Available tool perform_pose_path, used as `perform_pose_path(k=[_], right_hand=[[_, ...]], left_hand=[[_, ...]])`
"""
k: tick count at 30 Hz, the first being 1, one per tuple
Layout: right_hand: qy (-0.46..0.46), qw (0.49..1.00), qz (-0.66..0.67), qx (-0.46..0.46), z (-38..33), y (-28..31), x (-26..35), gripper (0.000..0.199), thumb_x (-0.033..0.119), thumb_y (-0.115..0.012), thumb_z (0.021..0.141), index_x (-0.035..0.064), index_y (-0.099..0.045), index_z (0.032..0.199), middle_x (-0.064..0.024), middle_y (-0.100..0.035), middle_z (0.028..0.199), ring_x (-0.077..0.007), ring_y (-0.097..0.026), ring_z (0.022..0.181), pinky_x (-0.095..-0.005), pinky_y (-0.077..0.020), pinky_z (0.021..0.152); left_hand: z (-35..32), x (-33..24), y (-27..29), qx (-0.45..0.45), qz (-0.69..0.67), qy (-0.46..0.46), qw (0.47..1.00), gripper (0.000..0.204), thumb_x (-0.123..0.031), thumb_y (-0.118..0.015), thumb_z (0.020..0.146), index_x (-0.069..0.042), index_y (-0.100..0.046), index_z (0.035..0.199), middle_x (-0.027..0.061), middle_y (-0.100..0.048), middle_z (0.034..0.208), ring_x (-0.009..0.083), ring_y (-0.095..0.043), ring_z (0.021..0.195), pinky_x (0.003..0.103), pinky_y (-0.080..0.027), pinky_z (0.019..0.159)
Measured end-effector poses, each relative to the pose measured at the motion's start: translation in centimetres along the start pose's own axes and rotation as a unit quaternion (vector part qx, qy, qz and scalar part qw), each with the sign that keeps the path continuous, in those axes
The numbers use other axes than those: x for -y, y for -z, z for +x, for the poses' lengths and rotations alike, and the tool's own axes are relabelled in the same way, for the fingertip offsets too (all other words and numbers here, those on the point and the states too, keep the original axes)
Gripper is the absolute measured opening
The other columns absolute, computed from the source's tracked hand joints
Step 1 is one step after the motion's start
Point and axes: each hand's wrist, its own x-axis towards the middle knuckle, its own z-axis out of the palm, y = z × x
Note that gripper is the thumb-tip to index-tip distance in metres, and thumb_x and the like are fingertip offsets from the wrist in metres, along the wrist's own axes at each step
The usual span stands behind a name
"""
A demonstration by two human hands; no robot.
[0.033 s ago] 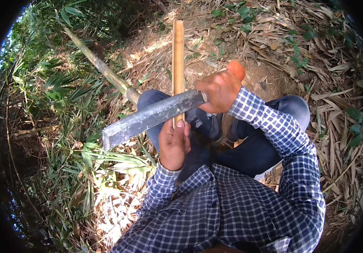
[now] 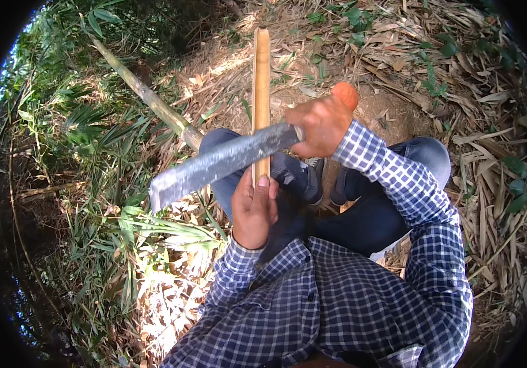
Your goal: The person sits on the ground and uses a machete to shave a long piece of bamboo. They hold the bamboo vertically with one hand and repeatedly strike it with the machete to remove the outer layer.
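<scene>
A person in a blue checked shirt is sitting on ground strewn with dry leaves [image 2: 472, 73], the left hand [image 2: 254, 211] wrapping its fingers closed around the lower end of a split bamboo strip [image 2: 261, 80] that is standing upright between the knees. The right hand [image 2: 320, 126] is clenching the orange handle [image 2: 344, 95] of a long grey machete blade [image 2: 217, 164], which is lying across the strip just above the left thumb. A green bamboo stem [image 2: 147, 95] is slanting through the foliage at left.
</scene>
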Motion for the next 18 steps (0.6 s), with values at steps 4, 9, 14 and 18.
perform_pose_path(k=[4, 9, 14, 18], right_hand=[[-0.049, 0.998, -0.014, 0.034, 0.2, 0.4, 0.2, 0.023, 0.025, -0.072, 0.067, 0.0078, -0.059, 0.073, -0.0095, -0.063, 0.064, -0.031, -0.064, 0.059, -0.0438, -0.0503, 0.052], [-0.044, 0.997, -0.035, 0.054, 0.6, 0.8, -1.2, 0.025, 0.026, -0.074, 0.067, 0.0068, -0.059, 0.072, -0.0095, -0.063, 0.064, -0.0318, -0.064, 0.059, -0.0445, -0.0493, 0.052], [-0.008, 0.999, -0.009, 0.029, -0.1, 0.2, 0.3, 0.024, 0.025, -0.075, 0.065, 0.0075, -0.059, 0.073, -0.0088, -0.062, 0.063, -0.0314, -0.065, 0.059, -0.0448, -0.0504, 0.053], [-0.035, 0.999, -0.035, 0.013, 0.3, 0.3, -1.9, 0.023, 0.025, -0.074, 0.068, 0.0073, -0.06, 0.072, -0.0092, -0.063, 0.062, -0.0314, -0.064, 0.056, -0.0438, -0.0512, 0.053]], left_hand=[[-0.1, -0.5, -0.1, 0.021, 0.01, -0.002, 1.0, 0.038, -0.023, -0.042, 0.105, 0.0, -0.045, 0.135, -0.0023, -0.048, 0.074, 0.0012, -0.034, 0.042, 0.017, -0.029, 0.038], [-0.6, -0.3, -0.4, 0.015, -0.008, 0.002, 1.0, 0.04, -0.025, -0.042, 0.105, 0.0, -0.044, 0.137, -0.0025, -0.048, 0.073, 0.0011, -0.034, 0.042, 0.017, -0.029, 0.038], [-1.2, 0.7, 0.3, -0.001, -0.004, 0.007, 1.0, 0.04, -0.023, -0.045, 0.104, 0.0, -0.045, 0.136, -0.0016, -0.048, 0.071, 0.0019, -0.032, 0.04, 0.017, -0.028, 0.036], [-1.9, 0.5, -0.1, 0.01, -0.005, 0.01, 1.0, 0.041, -0.023, -0.044, 0.104, 0.001, -0.044, 0.137, -0.0018, -0.047, 0.07, 0.002, -0.033, 0.04, 0.017, -0.029, 0.037]])
